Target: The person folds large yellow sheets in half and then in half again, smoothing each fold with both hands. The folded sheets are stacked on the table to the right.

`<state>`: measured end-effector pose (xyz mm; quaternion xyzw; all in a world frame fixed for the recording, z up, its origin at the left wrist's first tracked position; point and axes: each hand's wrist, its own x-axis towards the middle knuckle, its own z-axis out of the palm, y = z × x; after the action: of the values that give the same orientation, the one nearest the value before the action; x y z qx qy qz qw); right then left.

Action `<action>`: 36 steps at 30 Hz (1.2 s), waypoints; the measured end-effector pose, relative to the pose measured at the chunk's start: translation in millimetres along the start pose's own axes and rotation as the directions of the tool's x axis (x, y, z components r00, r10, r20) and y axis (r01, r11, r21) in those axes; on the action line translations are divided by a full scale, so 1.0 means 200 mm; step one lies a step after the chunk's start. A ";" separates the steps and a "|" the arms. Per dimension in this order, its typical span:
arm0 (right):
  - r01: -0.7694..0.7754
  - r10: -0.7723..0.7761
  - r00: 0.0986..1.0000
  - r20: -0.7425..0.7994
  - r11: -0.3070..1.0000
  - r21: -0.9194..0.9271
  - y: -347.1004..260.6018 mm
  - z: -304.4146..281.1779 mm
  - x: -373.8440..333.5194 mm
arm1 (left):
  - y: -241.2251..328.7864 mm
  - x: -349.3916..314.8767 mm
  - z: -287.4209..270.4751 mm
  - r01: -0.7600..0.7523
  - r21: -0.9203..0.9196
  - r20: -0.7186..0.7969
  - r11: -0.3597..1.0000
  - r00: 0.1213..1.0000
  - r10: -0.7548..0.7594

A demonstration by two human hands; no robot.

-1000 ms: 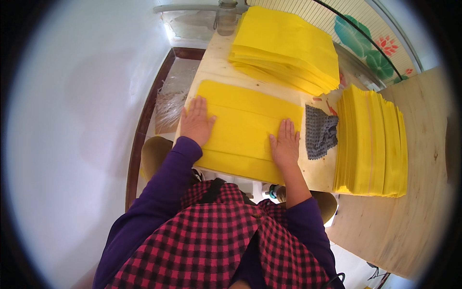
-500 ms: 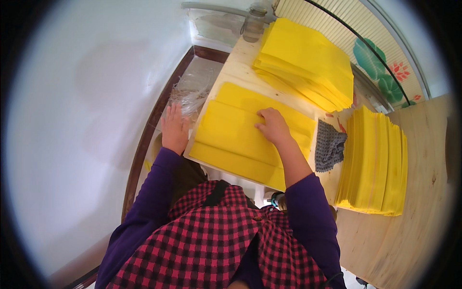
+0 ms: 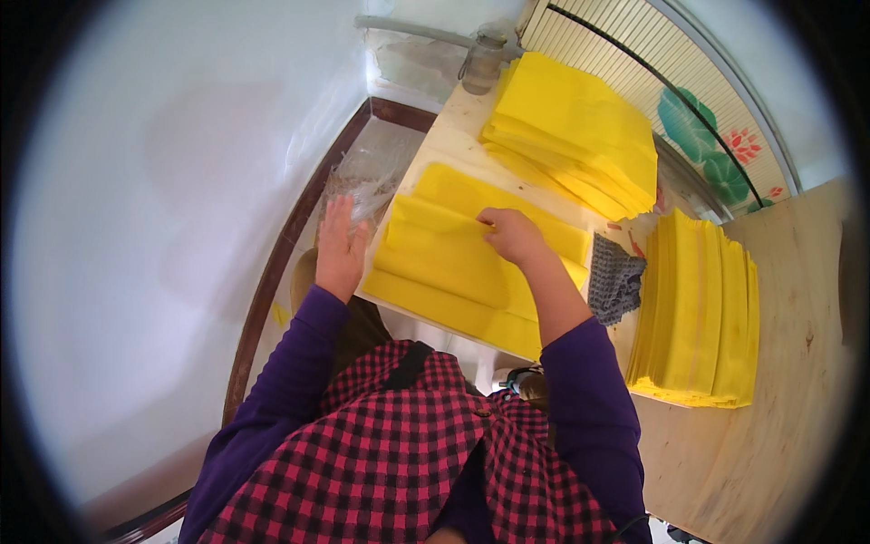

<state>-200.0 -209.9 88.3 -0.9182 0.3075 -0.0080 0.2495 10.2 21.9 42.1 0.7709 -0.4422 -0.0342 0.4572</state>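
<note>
Where the right hand (image 3: 515, 238) rests: yellow sheet (image 3: 439, 249), pinched at fingertips.
Left hand (image 3: 341, 252): spread, beside tabletop (image 3: 456, 136).
Grey cloth (image 3: 616, 281): between sheet and rightmost yellow stack (image 3: 696, 313).

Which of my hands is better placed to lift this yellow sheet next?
Probably your right hand, curled over the yellow sheet and seemingly pinching it; your left hand is open, left of the sheet.

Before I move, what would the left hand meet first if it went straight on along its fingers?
Probably the clear plastic, first in line ahead of the left hand. It looks lower, so the hand might pass above it toward the white wall; depth is unclear.
</note>
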 end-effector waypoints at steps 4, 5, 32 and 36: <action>0.079 -0.095 0.976 -0.195 0.993 -0.087 -0.03 0.07 -0.04 | 0.05 -0.03 0.01 -0.020 0.028 -0.003 0.999 1.000 0.021; 0.103 -0.125 0.966 -0.228 0.989 -0.108 -0.04 0.07 -0.06 | 0.05 -0.04 0.00 -0.035 0.029 -0.008 0.999 0.999 0.035; 0.506 0.199 0.799 -0.568 0.290 0.812 -0.18 -0.57 -0.67 | 1.11 0.25 0.07 0.224 -0.835 0.460 0.504 0.786 0.413; 0.493 0.222 0.795 -0.564 0.306 0.815 -0.08 -0.46 -0.71 | 1.10 0.28 0.17 0.145 -0.829 0.435 0.541 0.774 0.460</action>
<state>-322.0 -158.8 196.0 -0.5665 0.2185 -0.4894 0.6259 -114.7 -82.9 204.4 0.3612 -0.5664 -0.4397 0.5962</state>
